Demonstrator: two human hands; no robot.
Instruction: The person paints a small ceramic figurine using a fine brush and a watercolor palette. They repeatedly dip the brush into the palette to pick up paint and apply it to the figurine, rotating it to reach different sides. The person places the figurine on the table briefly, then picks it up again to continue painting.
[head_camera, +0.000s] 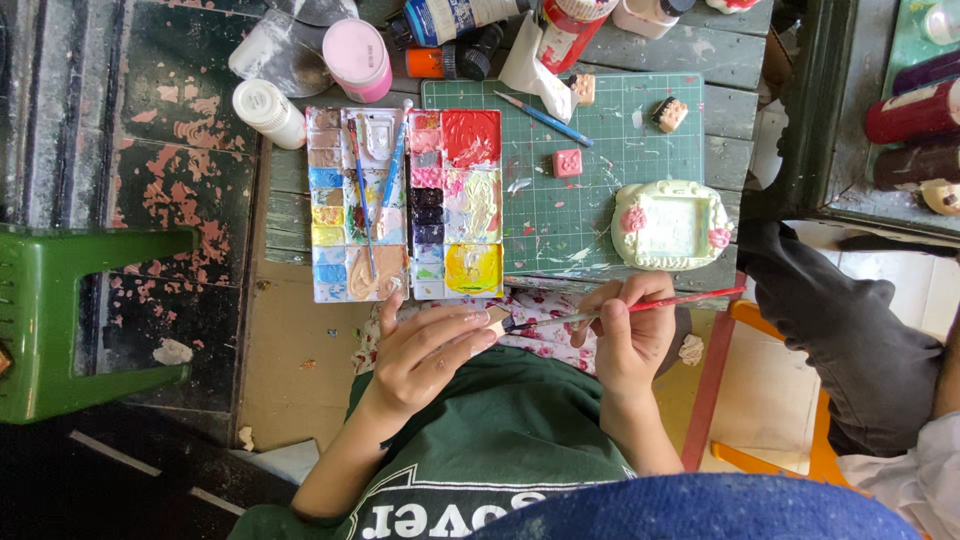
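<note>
Head view: low in the middle of the frame, the left hand (425, 350) is closed around a small pale piece (497, 322), pinched at the fingertips just below the palette (405, 205). The right hand (630, 335) is closed on a red-handled brush (640, 305), held like a pen, its bristle end touching the piece and its handle running out toward the right of the frame.

To paint this well, I judge the piece should stay pinched by its edges, so the fingers keep off the wet face, and the left hand should turn it toward the bristles rather than the brush chasing around it. Short, light strokes suit so small a surface (both hands hang over the lap, so a heavy load of paint could drip on the green shirt (500, 440)).

Above, centre frame, the palette holds 2 more brushes (362, 190) lying across its wells. To its right the green mat (600, 170) carries a pink square (567, 162), a blue brush (545, 118) and a cream frame (672, 225) with pink roses. Paint bottles (357, 58) crowd the top edge, and a green stool (60, 320) sits at the left.
</note>
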